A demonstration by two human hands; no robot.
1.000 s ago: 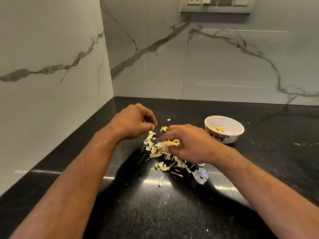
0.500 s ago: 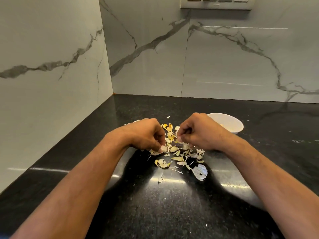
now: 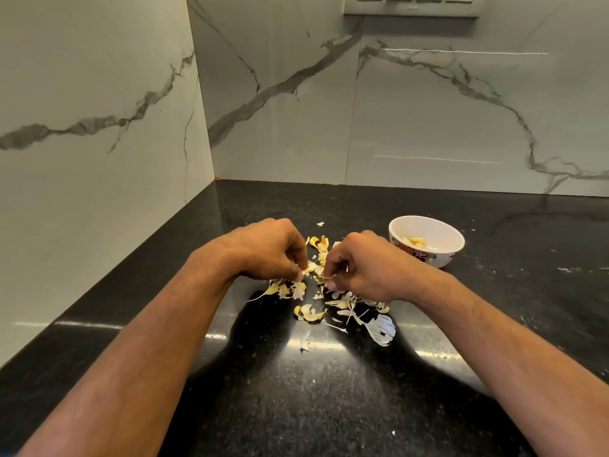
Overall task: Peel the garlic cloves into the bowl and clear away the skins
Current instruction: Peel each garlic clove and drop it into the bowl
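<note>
A loose heap of pale yellow and white garlic skins (image 3: 316, 305) lies on the black counter (image 3: 296, 390) in front of me. My left hand (image 3: 267, 250) hovers over the heap's left side with fingers curled, pinching bits of skin at its fingertips. My right hand (image 3: 359, 265) is curled over the heap's right side and pinches a thin strip of skin. A white bowl (image 3: 441, 255) with a floral band stands to the right and holds a few peeled cloves (image 3: 416, 241). Whatever lies under my hands is hidden.
Marble walls close the counter at the left and back, meeting in a corner (image 3: 214, 178). A switch panel (image 3: 412, 4) sits high on the back wall. Small skin flecks (image 3: 304, 345) lie scattered nearer to me.
Both hands have drawn together over the heap with fingers curled on skins. The view has shifted, and the bowl shows fully beside my right hand again.
</note>
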